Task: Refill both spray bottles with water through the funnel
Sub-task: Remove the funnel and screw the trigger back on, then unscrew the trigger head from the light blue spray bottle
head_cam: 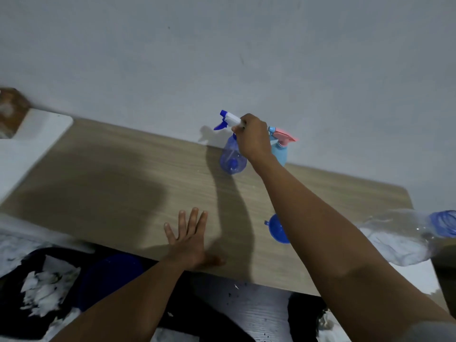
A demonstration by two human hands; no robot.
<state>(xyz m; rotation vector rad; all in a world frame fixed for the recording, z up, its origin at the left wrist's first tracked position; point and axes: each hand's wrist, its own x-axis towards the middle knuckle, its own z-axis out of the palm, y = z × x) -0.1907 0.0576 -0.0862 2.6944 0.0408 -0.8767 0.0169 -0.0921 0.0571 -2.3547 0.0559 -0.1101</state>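
- While the right hand (253, 138) curls its fingers round the white-and-blue trigger head (230, 118), the translucent blue spray bottle (232, 159) stands under it at the far edge of the wooden table (123, 181), close to the grey wall (222, 58).
- That head's nozzle points left; whether it is screwed tight on the neck cannot be told.
- Just right of the gripping hand, and partly hidden by it, stands the light blue spray bottle (280, 154) with its pink trigger, also against the wall.
- Nearer the front edge the blue funnel (276, 230) lies on the tabletop, its right side covered by the right forearm.
- At the table's right end a clear plastic water bottle (399, 239) with a blue cap shows, blurred; it seems to lie on its side.
- Flat on the table near the front edge rests the left hand (190, 240), palm down, fingers straight and spread, holding nothing.
- Beyond the table's left end sits a white board (34, 137), with something brown behind it.
- Below the table's near edge lies black-and-white patterned cloth (44, 290).
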